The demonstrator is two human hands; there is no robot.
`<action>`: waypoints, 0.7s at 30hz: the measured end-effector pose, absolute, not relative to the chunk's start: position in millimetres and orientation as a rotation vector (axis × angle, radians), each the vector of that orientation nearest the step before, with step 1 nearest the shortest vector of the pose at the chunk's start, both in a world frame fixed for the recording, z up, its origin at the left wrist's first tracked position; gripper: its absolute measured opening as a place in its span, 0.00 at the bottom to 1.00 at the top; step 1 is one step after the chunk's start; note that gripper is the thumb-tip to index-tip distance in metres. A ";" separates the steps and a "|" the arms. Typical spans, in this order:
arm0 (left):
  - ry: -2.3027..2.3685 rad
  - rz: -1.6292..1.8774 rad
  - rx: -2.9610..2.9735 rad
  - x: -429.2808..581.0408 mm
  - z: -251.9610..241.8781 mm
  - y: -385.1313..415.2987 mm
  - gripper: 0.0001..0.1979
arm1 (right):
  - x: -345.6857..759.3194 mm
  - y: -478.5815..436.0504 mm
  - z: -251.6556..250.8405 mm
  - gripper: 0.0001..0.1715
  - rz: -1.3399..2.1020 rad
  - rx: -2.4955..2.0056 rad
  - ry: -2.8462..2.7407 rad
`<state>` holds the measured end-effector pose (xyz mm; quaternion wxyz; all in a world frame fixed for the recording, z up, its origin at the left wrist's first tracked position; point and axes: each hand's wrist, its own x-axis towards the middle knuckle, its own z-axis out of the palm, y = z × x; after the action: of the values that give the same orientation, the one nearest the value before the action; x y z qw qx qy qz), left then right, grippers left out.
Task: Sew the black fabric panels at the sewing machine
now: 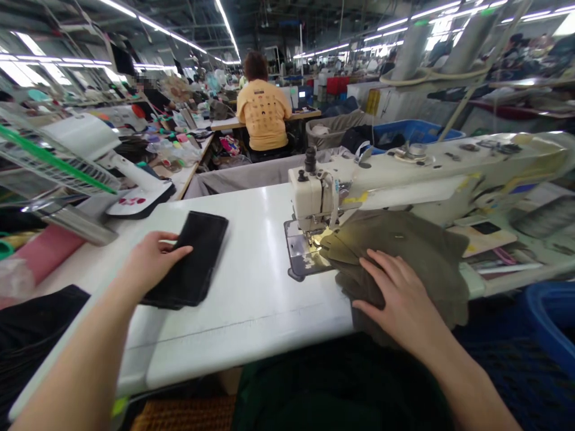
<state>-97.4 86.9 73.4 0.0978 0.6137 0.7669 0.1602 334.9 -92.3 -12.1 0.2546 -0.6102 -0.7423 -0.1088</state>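
My left hand [150, 260] is at the left edge of a small stack of black fabric pieces [200, 257] on the white table. Its thumb lies over the top, and the fingers bend in at the edge, partly hidden. My right hand [399, 293] rests flat on an olive-green fabric piece [404, 239], fingers spread. The fabric's left end reaches the needle area of a sewing machine [314, 197], where a small lamp lights it. Its near edge hangs over the table's front.
A white lamp-like stand [144, 194] and a pink roll [56, 257] are at the left. Dark cloth [40, 323] hangs at the left edge. A blue basket [550, 317] is at lower right. Ahead, a person [263, 114] in a yellow shirt sits facing away.
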 end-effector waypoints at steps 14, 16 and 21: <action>0.771 0.652 2.778 55.5 37.2 14.6 0.13 | 351.8 -99.7 11.1 0.06 -0.220 -1.647 -1.831; 0.591 0.741 2.785 83.4 32.7 3.8 0.21 | 345.3 -100.8 17.3 0.06 -0.243 -1.597 -1.800; 0.218 0.725 2.711 129.6 35.4 -8.0 0.33 | 309.8 -109.1 35.7 0.02 -0.061 -1.331 -1.995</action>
<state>129.6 -8.0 35.4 0.1628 0.9503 0.0763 0.2542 309.8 -109.1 35.7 0.3627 -0.5171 -0.7749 -0.0237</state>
